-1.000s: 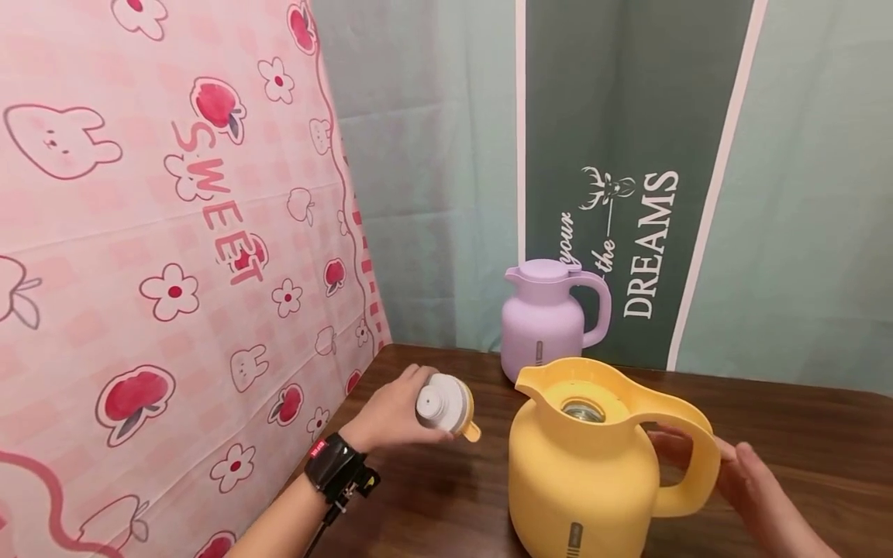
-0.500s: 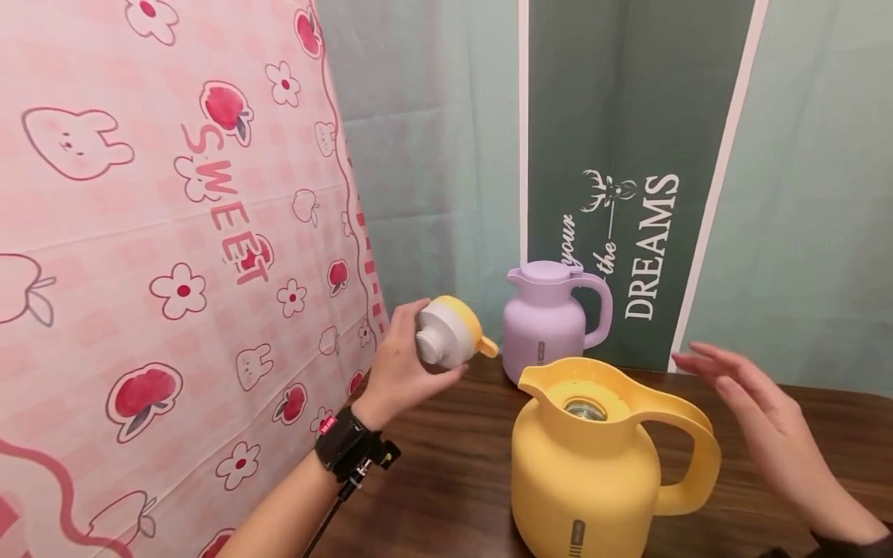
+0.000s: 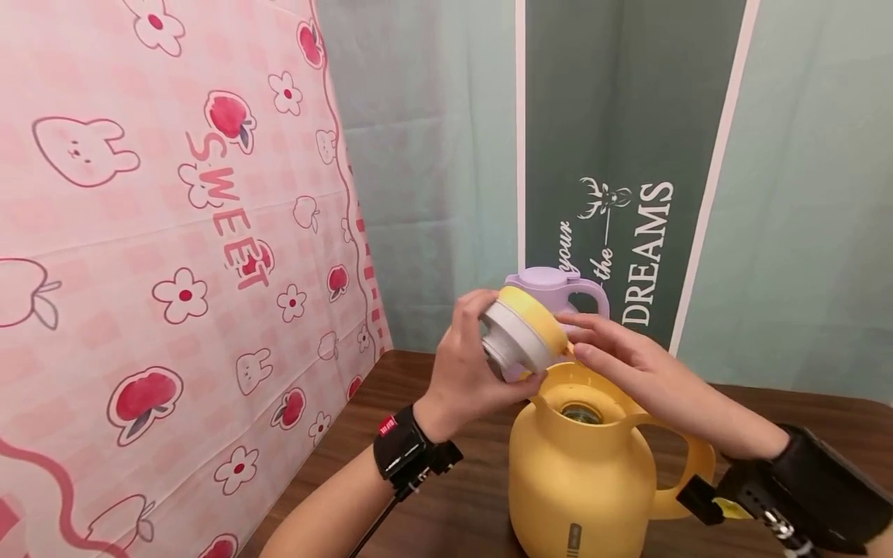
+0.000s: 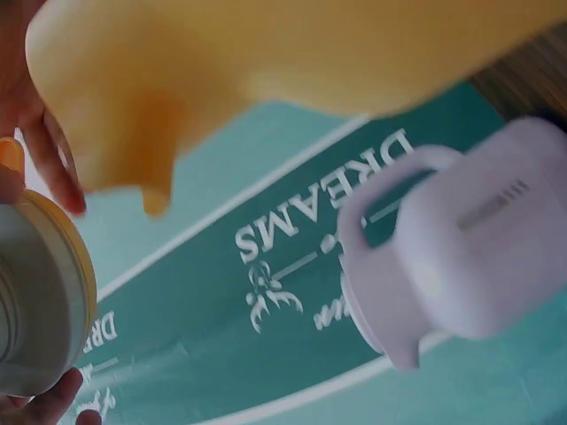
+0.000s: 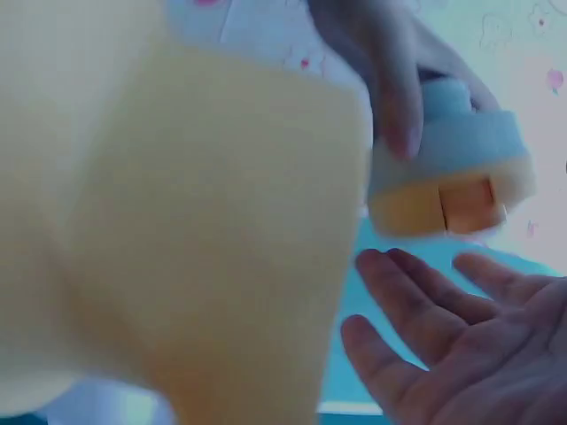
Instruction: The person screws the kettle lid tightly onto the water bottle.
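Observation:
My left hand grips a yellow and grey jug lid around its side, tilted with its grey screw stopper toward the lower left. Just right of the lid, my right hand reaches in with its fingers extended near the lid's yellow tab. The right wrist view has that palm facing up, with a small gap between the fingertips and the lid. Under both hands stands a yellow vacuum jug, upright, its round mouth uncovered.
A lilac jug with its top on stands behind, partly hidden by the hands and lid. The dark wooden table meets a pink printed cloth on the left and a green curtain at the back.
My left hand has raised the lid and carried it right, over the yellow jug's spout. My right hand has left the jug's handle side, risen and come left to the lid.

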`<state>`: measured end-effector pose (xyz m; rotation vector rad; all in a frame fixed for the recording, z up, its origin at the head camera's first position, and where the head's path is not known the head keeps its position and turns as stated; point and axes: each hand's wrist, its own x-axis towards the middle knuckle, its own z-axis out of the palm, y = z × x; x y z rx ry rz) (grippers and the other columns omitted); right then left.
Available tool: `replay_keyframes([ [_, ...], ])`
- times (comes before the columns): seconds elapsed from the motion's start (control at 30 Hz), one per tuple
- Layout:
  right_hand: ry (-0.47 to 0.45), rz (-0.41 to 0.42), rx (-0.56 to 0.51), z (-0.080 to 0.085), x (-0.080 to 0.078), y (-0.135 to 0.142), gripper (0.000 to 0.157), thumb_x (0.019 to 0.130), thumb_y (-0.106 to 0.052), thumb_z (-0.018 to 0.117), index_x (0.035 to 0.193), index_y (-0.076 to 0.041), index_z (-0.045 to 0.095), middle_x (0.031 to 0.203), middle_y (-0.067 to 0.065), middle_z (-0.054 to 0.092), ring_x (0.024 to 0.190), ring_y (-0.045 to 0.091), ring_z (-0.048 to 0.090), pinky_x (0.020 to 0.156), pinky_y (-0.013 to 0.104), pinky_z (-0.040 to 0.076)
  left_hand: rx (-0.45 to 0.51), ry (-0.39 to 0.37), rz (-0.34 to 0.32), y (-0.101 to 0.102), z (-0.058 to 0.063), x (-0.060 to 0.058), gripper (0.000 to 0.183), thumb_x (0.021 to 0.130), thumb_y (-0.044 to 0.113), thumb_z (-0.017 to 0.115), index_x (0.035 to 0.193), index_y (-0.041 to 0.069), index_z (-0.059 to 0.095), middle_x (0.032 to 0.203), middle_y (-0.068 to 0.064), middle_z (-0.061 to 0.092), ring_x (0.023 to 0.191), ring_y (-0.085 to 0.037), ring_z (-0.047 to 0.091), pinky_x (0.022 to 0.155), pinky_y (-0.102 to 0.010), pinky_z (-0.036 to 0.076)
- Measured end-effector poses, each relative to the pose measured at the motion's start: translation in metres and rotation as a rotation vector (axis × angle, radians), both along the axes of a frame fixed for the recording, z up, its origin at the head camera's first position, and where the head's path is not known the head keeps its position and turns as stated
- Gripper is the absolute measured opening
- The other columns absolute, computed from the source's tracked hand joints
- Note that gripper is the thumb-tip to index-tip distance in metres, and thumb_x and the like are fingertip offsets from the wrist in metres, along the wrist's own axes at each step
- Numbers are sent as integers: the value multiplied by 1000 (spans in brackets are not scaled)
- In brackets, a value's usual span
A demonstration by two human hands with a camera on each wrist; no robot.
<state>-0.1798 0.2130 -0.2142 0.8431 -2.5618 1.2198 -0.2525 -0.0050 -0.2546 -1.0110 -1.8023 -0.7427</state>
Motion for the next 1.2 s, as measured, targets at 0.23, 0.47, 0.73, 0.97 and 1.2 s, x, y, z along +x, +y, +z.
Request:
replay_keyframes([
  [0.23,-62,-3,-33,6,-4,-5,48,99,-28,38,145,-28,24,133,16,45,116,30,46,91,56,41,6,8,-72,14,-5,6,91,61,40,79,126,4,27,124,-12,38,113,-17,43,87,-23,47],
  [0.47,-59,-73,-32,4,-5,-4,48,96,-29,47,141,-21,32,114,14,60,102,22,56,85,49,48,-1,12,-84,24,-10,7,91,63,41,78,128,4,26,123,-11,39,110,-16,44,86,-20,47],
  [0.73,13,-177,-27,5,-3,10,54,89,-26,59,137,-17,36,125,18,53,108,22,55,78,26,51,25,36,-133,25,-9,6,110,54,46,83,137,1,25,139,-17,29,128,-24,32,98,-30,41],
  [0.97,126,-246,54,0,0,25,56,79,-25,71,130,-23,47,121,8,58,90,2,58,69,17,49,-26,-193,-223,10,-40,3,128,48,41,87,145,7,11,149,-12,18,133,-23,25,105,-40,34],
  [1.2,201,-281,118,-11,7,28,59,71,-30,78,125,-29,53,111,3,61,89,3,54,67,18,46,-96,-599,-319,6,-83,4,130,51,34,87,147,25,-1,150,4,16,134,-12,22,107,-43,30],
])
